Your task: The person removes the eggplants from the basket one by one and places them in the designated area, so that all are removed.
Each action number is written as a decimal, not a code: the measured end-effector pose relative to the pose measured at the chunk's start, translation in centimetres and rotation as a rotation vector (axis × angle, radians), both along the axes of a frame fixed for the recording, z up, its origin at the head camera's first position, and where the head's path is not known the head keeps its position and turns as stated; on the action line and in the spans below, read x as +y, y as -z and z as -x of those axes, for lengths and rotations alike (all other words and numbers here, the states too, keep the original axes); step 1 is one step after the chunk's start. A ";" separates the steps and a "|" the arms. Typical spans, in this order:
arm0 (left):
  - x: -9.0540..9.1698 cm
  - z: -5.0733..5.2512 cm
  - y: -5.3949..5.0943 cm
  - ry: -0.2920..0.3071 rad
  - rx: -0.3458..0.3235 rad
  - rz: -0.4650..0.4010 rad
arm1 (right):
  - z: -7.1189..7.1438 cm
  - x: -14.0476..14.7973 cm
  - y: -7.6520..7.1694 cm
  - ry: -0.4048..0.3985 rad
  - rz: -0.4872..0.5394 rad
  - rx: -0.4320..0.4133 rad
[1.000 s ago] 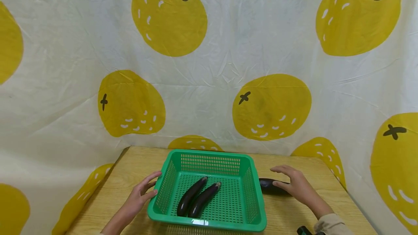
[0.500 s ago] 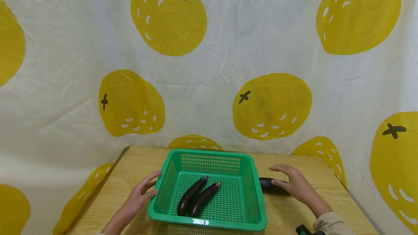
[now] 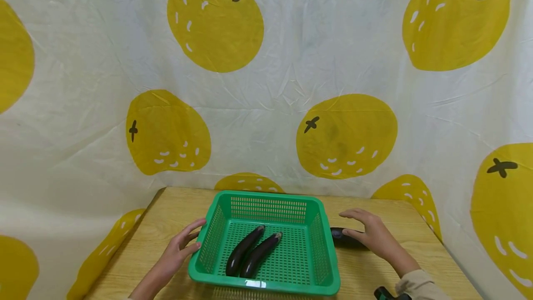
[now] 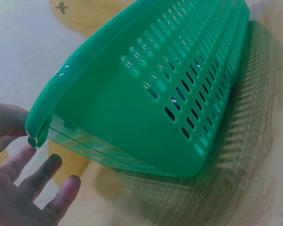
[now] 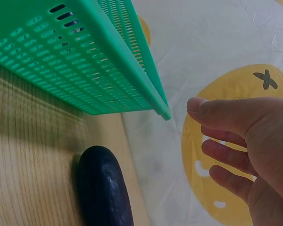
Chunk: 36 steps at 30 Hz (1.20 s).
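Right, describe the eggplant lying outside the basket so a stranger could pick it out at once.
On the light wooden table, find the green rectangular plastic basket. Just to its right, partly behind the right hand, lies an elongated, near-black eggplant. It alone rests on the wood; two dark curved eggplants lie inside the basket.

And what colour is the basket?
The basket is green; the head view shows it best.

Beyond your fingers (image 3: 192, 225) hangs a wrinkled, glossy white sheet (image 3: 279, 82) printed with large yellow fruits (image 3: 347, 138); below your fingers spreads a light-brown wood-grain surface (image 3: 361, 270).
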State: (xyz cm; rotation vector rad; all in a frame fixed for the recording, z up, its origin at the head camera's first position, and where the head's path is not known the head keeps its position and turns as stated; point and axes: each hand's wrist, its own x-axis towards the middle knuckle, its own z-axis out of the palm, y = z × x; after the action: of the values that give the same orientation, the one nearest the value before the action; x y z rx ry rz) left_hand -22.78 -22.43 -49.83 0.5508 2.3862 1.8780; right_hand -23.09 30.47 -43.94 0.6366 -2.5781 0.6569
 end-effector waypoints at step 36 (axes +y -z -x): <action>0.1 -0.1 0.1 0.000 0.027 0.002 | 0.5 -1.7 -0.6 -0.091 0.029 0.076</action>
State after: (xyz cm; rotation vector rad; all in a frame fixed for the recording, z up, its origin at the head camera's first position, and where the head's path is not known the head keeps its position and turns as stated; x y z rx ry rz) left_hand -22.68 -22.31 -49.93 0.5799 2.4041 1.8798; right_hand -23.59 28.72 -43.32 0.7586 -2.4770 0.6847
